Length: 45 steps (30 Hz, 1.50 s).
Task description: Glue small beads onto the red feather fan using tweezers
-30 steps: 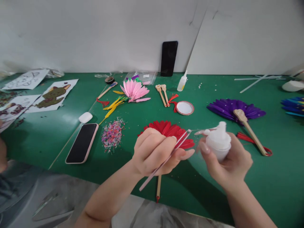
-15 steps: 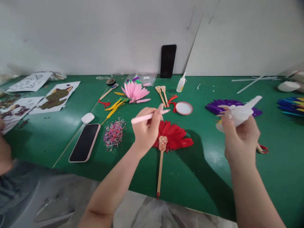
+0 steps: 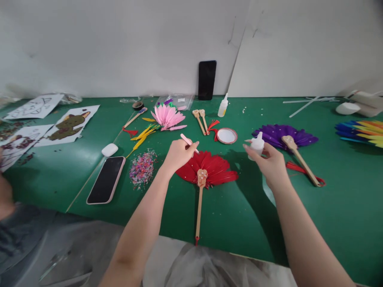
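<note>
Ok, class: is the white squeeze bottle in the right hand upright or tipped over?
Roughly upright: the right hand holds the white squeeze bottle with its nozzle pointing up.

Tbl dk green; wall lt grey. Near ctr fan: red feathers, pale wood handle. Tweezers lt pink; held bottle translucent wht. R fan purple w/ wht dots; far-R plumes blue, orange, yel. Far bunch pink; yel sprigs just nearer. Bits pile, L: speckled pink/purple/orange/wht. Round dish wht w/ red rim. L phone blk w/ pink edge.
</note>
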Motion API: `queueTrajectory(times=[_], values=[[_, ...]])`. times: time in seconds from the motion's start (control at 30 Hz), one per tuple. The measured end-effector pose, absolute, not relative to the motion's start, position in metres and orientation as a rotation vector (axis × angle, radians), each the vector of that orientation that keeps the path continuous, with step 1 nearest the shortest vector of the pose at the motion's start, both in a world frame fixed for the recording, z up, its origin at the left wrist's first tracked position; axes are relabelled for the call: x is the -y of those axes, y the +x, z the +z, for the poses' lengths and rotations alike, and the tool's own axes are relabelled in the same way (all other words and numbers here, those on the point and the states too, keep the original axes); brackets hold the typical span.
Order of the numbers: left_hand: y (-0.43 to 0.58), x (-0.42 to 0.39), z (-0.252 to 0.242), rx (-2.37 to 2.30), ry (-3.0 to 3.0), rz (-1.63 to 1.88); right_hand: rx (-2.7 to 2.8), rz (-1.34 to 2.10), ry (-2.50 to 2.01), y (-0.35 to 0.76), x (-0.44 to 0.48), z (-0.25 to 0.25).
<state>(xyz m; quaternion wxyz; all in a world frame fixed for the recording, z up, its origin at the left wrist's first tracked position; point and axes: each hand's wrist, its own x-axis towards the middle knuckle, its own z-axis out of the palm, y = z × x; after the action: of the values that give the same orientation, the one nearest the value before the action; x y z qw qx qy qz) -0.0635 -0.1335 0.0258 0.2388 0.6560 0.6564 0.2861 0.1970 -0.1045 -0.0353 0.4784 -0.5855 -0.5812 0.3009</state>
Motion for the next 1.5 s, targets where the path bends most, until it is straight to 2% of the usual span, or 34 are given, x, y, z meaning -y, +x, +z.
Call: queueTrajectory(times=[0.33, 1.5], values=[[-0.05, 0.131, 0.011, -1.806, 1.844, 0.622, 1.282, 0.944, -1.442, 0.189, 0.104, -0.034], [-0.045, 0.131, 0.009, -1.899, 1.916, 0.507, 1.347, 0.895, -1.53, 0.192, 0.103, -0.039]])
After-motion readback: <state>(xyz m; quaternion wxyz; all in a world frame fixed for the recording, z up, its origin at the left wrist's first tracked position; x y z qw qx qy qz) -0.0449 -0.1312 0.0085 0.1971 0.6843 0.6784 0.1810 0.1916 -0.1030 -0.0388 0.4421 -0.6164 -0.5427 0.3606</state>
